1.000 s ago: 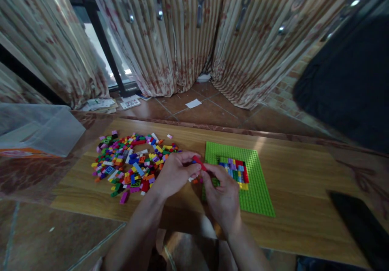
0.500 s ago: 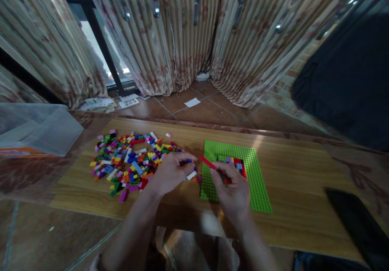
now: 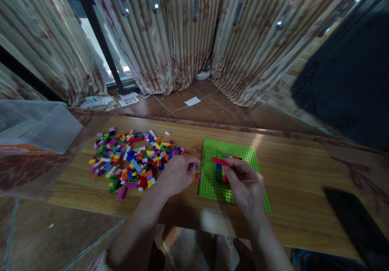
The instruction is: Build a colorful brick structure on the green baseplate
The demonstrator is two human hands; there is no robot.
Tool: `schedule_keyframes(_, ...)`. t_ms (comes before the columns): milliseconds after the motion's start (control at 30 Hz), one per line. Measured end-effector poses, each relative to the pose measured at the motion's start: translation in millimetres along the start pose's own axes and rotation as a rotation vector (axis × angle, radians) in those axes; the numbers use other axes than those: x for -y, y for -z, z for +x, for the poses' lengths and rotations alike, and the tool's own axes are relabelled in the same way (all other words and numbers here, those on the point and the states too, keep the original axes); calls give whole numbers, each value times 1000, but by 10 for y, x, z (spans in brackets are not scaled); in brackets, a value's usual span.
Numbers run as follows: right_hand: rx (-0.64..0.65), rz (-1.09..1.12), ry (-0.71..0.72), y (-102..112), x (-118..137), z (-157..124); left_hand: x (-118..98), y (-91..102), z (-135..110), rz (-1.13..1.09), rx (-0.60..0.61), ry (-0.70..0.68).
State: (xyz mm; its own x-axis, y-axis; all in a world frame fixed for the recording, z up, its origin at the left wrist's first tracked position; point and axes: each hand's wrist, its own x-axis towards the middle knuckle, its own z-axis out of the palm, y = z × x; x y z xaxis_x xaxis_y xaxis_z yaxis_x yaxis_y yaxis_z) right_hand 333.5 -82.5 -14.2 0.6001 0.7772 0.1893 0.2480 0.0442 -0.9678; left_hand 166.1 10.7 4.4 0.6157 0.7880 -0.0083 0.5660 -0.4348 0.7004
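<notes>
One view from the head (fairly near), forward and down over the tabletop (image 3: 298,190) toward curtains (image 3: 179,48).

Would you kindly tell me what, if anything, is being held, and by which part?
The right grip holds a long red brick by its right end; the other end sticks out. Whether the left grip holds anything cannot be told.

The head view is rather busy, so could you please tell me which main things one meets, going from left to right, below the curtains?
Clear plastic box → pile of loose bricks → left hand → green studded baseplate → dark flat object.
</notes>
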Motion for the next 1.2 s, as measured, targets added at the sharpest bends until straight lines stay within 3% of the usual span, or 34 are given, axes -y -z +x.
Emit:
schedule_keyframes(233,-112,49,-109,467,-23,198,2,-6,-4,74,17,-25)
schedule_keyframes(333,-111,-21,-164,702,-67,266,5,-6,9,82,7,-13)
schedule_keyframes(433,-60,-122,-243,802,-80,284,-15,-7,24,90,-3,11)
schedule_keyframes(600,49,-236,-222,676,-87,235,-90,-8,39,101,-60,32)
schedule_keyframes(867,-13,-602,12,463,-96,205,-190,-117,31,9,-124,-86)
schedule_keyframes(1000,-39,-677,53,411,-110,220,-326,-279,-20,-33,-41,-148)
schedule_keyframes(1200,-69,-638,-80,396,-101,209,-566,-565,-51,-112,141,-96)
